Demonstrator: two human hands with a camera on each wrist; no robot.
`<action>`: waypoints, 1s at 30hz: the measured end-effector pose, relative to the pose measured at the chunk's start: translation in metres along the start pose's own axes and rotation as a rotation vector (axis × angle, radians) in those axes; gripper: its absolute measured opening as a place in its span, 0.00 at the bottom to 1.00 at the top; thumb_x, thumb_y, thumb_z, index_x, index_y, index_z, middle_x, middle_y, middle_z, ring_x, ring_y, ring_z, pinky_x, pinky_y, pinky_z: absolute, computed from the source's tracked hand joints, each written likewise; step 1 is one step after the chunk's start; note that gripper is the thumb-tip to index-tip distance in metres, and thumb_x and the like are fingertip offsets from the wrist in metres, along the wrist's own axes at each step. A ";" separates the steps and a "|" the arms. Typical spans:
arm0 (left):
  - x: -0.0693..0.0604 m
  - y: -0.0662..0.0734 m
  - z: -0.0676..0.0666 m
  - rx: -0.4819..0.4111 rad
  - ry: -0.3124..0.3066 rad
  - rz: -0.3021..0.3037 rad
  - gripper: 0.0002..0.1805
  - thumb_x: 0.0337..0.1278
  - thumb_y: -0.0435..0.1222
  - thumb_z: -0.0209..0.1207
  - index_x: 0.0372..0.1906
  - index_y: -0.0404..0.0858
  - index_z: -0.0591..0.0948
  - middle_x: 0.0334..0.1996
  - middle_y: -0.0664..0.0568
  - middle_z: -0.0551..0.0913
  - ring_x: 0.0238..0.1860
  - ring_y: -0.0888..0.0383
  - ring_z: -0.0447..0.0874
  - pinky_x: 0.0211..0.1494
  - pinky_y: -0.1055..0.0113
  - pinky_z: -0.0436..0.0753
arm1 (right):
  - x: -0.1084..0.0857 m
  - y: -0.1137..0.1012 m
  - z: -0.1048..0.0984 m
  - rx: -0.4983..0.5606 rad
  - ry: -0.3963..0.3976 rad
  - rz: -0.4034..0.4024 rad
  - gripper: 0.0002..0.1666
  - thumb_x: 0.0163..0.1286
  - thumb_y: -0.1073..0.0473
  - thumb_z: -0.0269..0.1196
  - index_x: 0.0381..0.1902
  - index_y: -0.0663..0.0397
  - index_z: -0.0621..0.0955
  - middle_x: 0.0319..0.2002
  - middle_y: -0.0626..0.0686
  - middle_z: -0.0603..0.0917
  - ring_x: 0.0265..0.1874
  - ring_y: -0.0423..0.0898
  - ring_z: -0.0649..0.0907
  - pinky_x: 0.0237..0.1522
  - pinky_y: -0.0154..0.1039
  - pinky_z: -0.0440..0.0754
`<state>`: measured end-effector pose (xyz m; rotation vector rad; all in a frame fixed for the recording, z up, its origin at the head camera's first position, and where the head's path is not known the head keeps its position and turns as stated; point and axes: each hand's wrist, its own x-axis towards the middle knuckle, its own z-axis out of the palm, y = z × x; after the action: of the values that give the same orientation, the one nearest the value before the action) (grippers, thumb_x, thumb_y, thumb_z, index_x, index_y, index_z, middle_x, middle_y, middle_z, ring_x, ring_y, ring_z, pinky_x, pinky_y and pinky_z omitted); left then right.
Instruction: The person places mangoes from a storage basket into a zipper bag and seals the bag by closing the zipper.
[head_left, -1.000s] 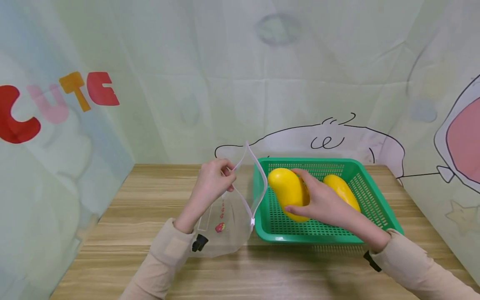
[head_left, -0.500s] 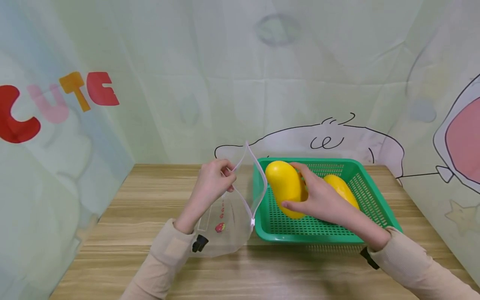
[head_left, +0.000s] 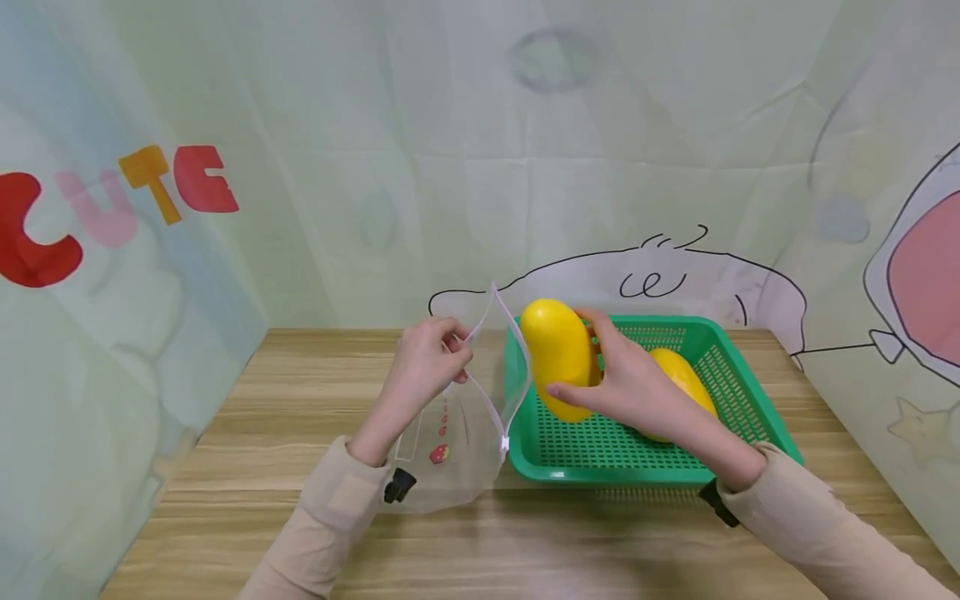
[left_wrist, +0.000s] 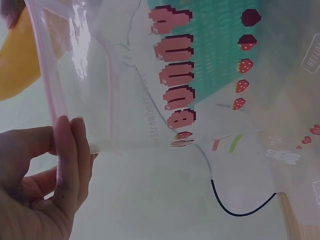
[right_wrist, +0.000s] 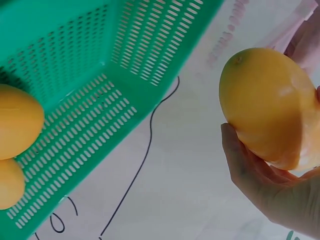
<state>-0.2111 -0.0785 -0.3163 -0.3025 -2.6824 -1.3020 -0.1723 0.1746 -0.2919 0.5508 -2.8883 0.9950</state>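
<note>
The left hand [head_left: 431, 358] pinches the rim of a clear zip bag [head_left: 450, 475], whose pink-edged mouth gapes toward the right. In the left wrist view, fingers of the left hand [left_wrist: 55, 175] grip the edge of the bag [left_wrist: 135, 115], printed with pink letters and strawberries. A large yellow mango [head_left: 557, 358] is held by the right hand [head_left: 645, 387], above the basket's left side and close to the bag's mouth. The right wrist view shows the right hand [right_wrist: 270, 187] curled around that mango [right_wrist: 265, 105].
A green perforated basket [head_left: 615, 477] stands on the wooden table [head_left: 270, 417] right of the bag. Yellow fruit [head_left: 684, 379] lies inside it; two pieces [right_wrist: 17, 120] show in the right wrist view. A printed cloth [head_left: 465, 167] hangs behind the table.
The right hand has raised the mango and moved it left, nearer the bag's mouth. The left hand and the bag have stayed nearly still.
</note>
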 end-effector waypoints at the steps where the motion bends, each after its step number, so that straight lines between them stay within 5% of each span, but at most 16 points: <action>1: 0.000 0.000 0.000 0.002 0.001 0.001 0.10 0.51 0.28 0.55 0.37 0.32 0.83 0.25 0.45 0.82 0.15 0.63 0.81 0.18 0.72 0.79 | 0.001 -0.002 0.000 0.008 -0.002 0.003 0.55 0.52 0.36 0.70 0.72 0.40 0.55 0.55 0.50 0.78 0.51 0.49 0.79 0.44 0.42 0.82; 21: 0.001 0.002 0.004 0.006 -0.007 -0.017 0.08 0.54 0.29 0.56 0.37 0.32 0.82 0.25 0.45 0.81 0.15 0.62 0.81 0.21 0.71 0.82 | 0.020 -0.032 0.012 0.104 0.049 -0.053 0.53 0.54 0.40 0.70 0.70 0.39 0.54 0.49 0.50 0.80 0.48 0.48 0.81 0.41 0.40 0.83; 30: 0.001 0.004 0.003 0.032 -0.003 -0.004 0.08 0.55 0.31 0.56 0.37 0.33 0.83 0.25 0.46 0.80 0.16 0.62 0.82 0.20 0.71 0.80 | 0.025 -0.033 0.025 0.122 0.015 -0.028 0.53 0.56 0.42 0.70 0.71 0.43 0.53 0.54 0.53 0.79 0.48 0.50 0.81 0.42 0.40 0.84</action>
<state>-0.2115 -0.0732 -0.3150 -0.2957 -2.7050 -1.2597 -0.1824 0.1270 -0.2887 0.5860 -2.8126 1.1721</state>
